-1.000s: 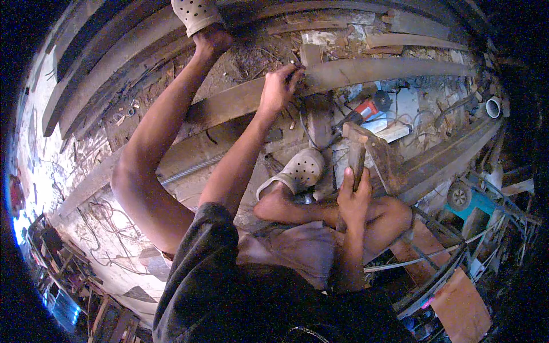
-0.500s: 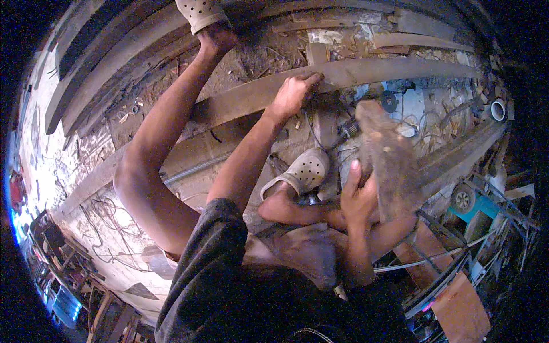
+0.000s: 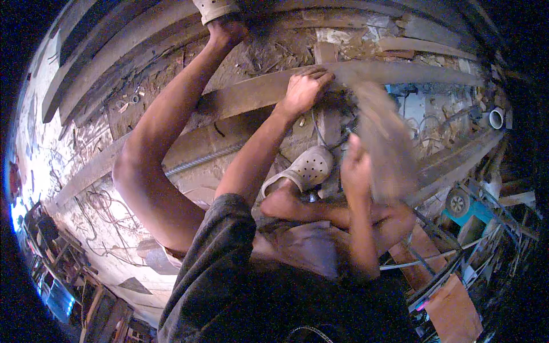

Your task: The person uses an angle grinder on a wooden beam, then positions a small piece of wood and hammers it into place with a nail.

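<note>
My left hand (image 3: 306,88) presses down on a long grey wooden plank (image 3: 400,71) with its fingers curled over the far edge. Raised to the right of it, my right hand (image 3: 354,171) grips the handle of a hammer-like tool (image 3: 383,143) whose brown head is blurred by motion. The tool hangs above the floor just right of the spot my left hand holds. My right foot in a pale perforated clog (image 3: 303,171) is tucked under me below the plank. My left leg stretches up to another clog (image 3: 214,8) at the top edge.
More planks (image 3: 131,40) lie across the sawdust-covered floor at the upper left. A ribbed steel rod (image 3: 200,160) rests beside my left knee. A white pipe end (image 3: 496,118), a blue wheeled machine (image 3: 463,206) and brown boards (image 3: 452,308) crowd the right side.
My right hand has swung the tool up from low near my knee to a raised position. My left hand has slid a little right along the plank.
</note>
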Motion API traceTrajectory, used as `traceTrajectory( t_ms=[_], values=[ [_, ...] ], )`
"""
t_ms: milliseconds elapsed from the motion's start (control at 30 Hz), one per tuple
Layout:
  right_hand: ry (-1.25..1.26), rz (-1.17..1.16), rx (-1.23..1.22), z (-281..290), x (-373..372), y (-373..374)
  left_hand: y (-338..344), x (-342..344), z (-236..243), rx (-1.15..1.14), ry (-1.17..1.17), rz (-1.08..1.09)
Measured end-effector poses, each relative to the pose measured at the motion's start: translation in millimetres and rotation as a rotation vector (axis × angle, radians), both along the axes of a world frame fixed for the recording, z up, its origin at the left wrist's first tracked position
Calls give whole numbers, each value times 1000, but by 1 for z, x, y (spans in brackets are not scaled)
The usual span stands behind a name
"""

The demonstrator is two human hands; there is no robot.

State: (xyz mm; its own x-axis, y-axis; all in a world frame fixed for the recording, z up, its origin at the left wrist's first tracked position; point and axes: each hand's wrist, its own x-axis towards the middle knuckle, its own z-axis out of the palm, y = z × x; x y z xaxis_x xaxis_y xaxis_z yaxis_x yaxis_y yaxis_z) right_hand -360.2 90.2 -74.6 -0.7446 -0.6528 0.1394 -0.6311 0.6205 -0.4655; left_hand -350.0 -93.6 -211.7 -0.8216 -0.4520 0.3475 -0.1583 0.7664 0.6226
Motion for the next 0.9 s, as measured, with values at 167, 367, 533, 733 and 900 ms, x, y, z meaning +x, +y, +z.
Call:
traceTrajectory(
  t_ms=[167, 367, 533, 733, 900],
  values=[
    [-187, -114, -25, 28, 5, -13, 0, -2, -15, -139, 53, 19],
    [-81, -46, 184, -1, -3, 2, 0, -2, -11, -134, 36, -13],
    [-272, -54, 214, 12, 11, 7, 3, -8, -15, -167, 56, 15],
    [-159, -179, -13, 43, 17, 18, -1, -7, -3, 69, 30, 19],
    [-105, -134, -3, 27, -3, 36, -6, -9, 30, 310, 336, 237]
  ],
)
